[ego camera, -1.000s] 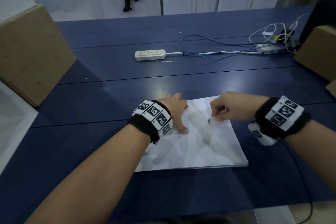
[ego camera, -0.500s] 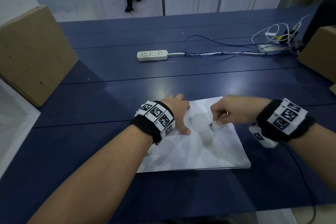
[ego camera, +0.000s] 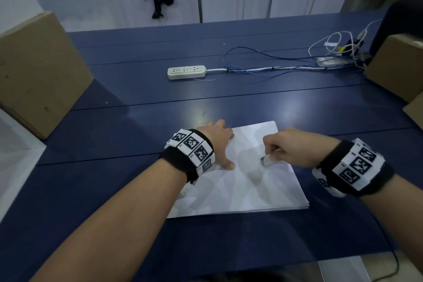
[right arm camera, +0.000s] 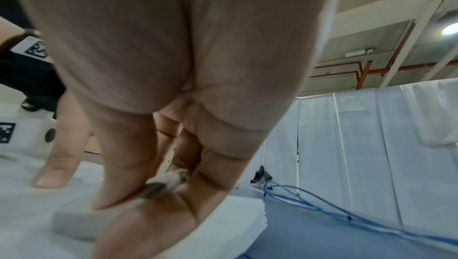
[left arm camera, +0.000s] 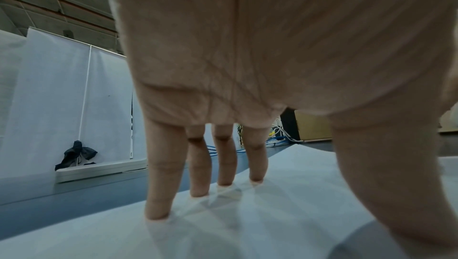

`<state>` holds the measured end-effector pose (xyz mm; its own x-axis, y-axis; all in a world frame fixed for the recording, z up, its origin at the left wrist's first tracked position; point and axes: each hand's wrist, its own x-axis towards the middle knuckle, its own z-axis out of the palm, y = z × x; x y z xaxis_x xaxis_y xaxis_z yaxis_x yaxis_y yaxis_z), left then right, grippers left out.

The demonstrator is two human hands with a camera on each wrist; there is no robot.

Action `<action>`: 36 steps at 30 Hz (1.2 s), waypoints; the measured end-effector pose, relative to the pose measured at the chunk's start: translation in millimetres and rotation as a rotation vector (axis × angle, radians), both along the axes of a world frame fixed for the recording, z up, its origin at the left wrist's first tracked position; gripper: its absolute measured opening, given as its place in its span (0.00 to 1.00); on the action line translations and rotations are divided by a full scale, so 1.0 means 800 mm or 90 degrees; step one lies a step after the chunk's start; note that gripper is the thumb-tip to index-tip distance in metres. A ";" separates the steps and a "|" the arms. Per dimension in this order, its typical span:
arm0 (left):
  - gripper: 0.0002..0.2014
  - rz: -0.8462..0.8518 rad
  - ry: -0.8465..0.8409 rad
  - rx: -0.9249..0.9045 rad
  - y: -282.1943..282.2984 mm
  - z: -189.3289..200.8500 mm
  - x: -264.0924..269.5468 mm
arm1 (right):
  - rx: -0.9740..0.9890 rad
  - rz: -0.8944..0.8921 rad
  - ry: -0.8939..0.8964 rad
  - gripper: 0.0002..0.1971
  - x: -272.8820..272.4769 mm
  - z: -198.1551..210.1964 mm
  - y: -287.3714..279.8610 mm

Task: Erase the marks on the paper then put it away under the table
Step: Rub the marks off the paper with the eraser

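Rubbing across the top sheet, the right hand (ego camera: 295, 150) pinches a small white eraser (ego camera: 266, 160) with curled fingers and thumb, its smudged tip down on the paper (ego camera: 263, 192) near the sheet's middle. The left hand (ego camera: 218, 142) is spread flat with straight fingers (left arm camera: 158, 185), pressing the stack's edge at about nine o'clock from the eraser. That stack of paper lies on the blue table (ego camera: 114, 139) directly in front of the person, at six o'clock from the white power strip (ego camera: 186, 72). Its long axis runs roughly from six toward twelve o'clock, tilted slightly so the far end leans toward eleven. A faint grey smear remains below the eraser, so the erasing looks unfinished. The likely trouble is the thin top sheet buckling or tearing if a stroke pushes toward the pinning hand, or loose sheets sliding out of line if that hand eases off.
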<state>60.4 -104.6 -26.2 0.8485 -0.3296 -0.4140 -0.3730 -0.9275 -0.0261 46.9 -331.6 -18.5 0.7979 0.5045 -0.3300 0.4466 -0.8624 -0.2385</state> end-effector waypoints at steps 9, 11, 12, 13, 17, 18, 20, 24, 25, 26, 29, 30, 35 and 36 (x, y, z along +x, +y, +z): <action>0.45 -0.010 -0.018 -0.134 0.030 0.003 -0.037 | 0.013 -0.022 -0.035 0.03 -0.017 0.000 -0.003; 0.47 -0.025 0.006 -0.127 0.041 0.006 -0.051 | 0.004 -0.021 -0.040 0.06 -0.018 -0.001 -0.002; 0.48 -0.033 0.021 -0.116 0.045 0.007 -0.058 | -0.001 -0.024 -0.039 0.08 -0.019 -0.002 -0.002; 0.48 -0.041 0.031 -0.107 0.048 0.007 -0.062 | -0.005 -0.027 -0.039 0.10 -0.019 -0.002 -0.003; 0.51 -0.052 0.021 -0.095 0.049 0.004 -0.069 | -0.004 -0.024 -0.038 0.08 -0.031 0.010 0.000; 0.51 -0.055 0.018 -0.086 0.049 0.003 -0.068 | 0.014 -0.015 -0.043 0.07 -0.036 0.012 0.003; 0.51 -0.061 0.017 -0.069 0.048 0.001 -0.068 | 0.059 0.020 -0.034 0.06 -0.050 0.015 0.015; 0.52 -0.063 0.012 -0.054 0.046 0.001 -0.070 | 0.081 0.116 0.006 0.09 -0.063 0.005 0.054; 0.52 -0.062 0.011 -0.052 0.045 0.002 -0.071 | 0.066 0.117 -0.009 0.10 -0.058 0.001 0.061; 0.52 -0.062 0.010 -0.050 0.044 0.003 -0.071 | 0.051 0.103 -0.034 0.10 -0.051 0.000 0.067; 0.50 -0.066 0.002 -0.047 0.042 0.005 -0.070 | 0.040 0.053 -0.081 0.11 -0.037 -0.002 0.070; 0.50 -0.066 0.002 -0.048 0.042 0.004 -0.070 | 0.047 0.065 -0.075 0.11 -0.039 -0.002 0.070; 0.52 -0.059 0.004 -0.055 0.043 0.000 -0.068 | 0.057 0.175 0.111 0.08 -0.069 0.001 0.064; 0.51 -0.058 0.005 -0.056 0.043 0.000 -0.068 | 0.048 0.178 0.110 0.08 -0.067 0.001 0.065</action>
